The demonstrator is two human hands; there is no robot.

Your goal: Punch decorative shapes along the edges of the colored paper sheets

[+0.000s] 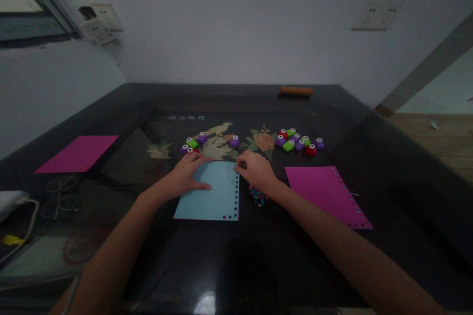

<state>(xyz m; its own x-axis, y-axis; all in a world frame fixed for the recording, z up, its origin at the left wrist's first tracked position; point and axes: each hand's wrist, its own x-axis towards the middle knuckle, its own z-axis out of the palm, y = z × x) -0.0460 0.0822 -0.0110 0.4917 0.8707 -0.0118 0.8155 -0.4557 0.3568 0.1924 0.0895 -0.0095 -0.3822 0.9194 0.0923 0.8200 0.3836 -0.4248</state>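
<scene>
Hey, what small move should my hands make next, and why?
Perhaps lift the right hand slightly to check the blue sheet: it obscures the far right corner, near a row of small dark shapes, while the left hand rests on the sheet.

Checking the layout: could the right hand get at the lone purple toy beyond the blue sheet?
Probably yes: the purple toy sits just beyond the right hand, with nothing visible between them.

An orange-brown tube (296, 91) lies far back — wall sockets (376, 16) upper right.
</scene>
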